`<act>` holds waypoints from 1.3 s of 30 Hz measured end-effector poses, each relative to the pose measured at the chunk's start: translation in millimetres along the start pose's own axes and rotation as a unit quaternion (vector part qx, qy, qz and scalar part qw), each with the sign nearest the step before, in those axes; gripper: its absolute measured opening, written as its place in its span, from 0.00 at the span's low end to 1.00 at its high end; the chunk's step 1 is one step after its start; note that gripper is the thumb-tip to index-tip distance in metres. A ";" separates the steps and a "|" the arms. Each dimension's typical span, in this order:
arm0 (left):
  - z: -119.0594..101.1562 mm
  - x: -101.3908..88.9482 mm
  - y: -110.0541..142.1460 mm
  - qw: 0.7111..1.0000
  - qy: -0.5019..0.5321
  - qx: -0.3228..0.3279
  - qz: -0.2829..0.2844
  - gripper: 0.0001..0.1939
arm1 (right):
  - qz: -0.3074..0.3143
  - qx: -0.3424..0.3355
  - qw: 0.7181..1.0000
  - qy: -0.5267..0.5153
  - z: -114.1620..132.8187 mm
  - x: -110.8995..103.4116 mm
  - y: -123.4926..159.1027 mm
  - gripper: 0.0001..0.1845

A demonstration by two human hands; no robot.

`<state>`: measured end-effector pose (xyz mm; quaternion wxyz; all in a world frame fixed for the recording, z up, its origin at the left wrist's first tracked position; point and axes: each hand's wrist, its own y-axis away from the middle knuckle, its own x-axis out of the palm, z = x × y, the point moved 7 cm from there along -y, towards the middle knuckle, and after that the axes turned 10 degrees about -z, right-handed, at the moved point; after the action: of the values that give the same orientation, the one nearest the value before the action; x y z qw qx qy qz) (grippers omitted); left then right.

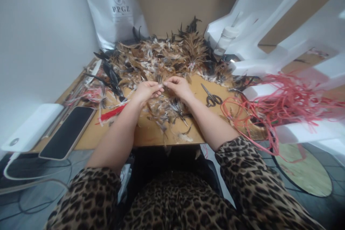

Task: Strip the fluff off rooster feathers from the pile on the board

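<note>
Centrally: two bare hands, meeting above a tan work board [145, 134]. Left hand [149, 90]: thumb and forefinger pressed together in a pinch, other fingers curled. Right hand [178, 87]: thumb and forefinger likewise closed, tips just beside the left's. Whatever sits between the tips is too small to tell; possibly a quill or fine thread.

Handling note, by judgement: such fine work is best served by a light, steady pinch near the quill ends, one hand anchoring while the other adjusts, vanes left uncrushed.

Feather pile [159, 55], brown, white and black: directly beyond the fingertips, spread across the far part of the board. Loose feathers [168, 110]: on the near side, below the hands, between the forearms.

Also listed: scissors [211, 97], dark-handled, lying right of the right hand; red strands [291, 97], tangled, farther right; red bundle [111, 113], beside the left forearm.
</note>
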<state>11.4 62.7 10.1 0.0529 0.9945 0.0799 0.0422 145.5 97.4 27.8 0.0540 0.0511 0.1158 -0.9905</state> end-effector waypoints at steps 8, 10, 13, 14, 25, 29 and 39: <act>-2.0 -3.6 -2.6 0.999 -0.015 0.030 -0.010 0.10 | 0.020 -0.020 0.999 0.030 -7.0 2.2 -3.0 0.14; -4.9 -10.6 -4.1 0.999 0.020 0.026 -0.039 0.10 | 0.031 -0.044 0.992 0.111 -6.4 -1.5 -3.8 0.12; -8.0 -18.5 -5.2 0.996 0.047 0.019 -0.072 0.09 | 0.079 -0.105 0.956 0.262 -2.2 -0.2 -0.4 0.07; -8.7 -19.4 -5.2 0.996 0.043 0.020 -0.076 0.09 | 0.097 -0.121 0.938 0.311 -0.9 1.8 1.8 0.06; -13.5 -24.9 -7.3 0.989 -0.056 0.074 -0.115 0.07 | 0.123 -0.116 0.914 0.368 1.7 0.1 2.7 0.09; -15.4 -27.0 -6.9 0.987 -0.062 0.073 -0.125 0.06 | 0.114 -0.101 0.954 0.260 -0.6 -6.6 -2.5 0.09; -9.9 -26.8 -13.5 0.985 -0.064 0.101 -0.121 0.05 | 0.081 -0.144 0.902 0.399 5.2 17.1 -1.6 0.10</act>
<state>-17.9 72.6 16.4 -0.0382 0.9784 0.1999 -0.0368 127.9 96.1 31.3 0.0897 0.4428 0.2645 -0.8520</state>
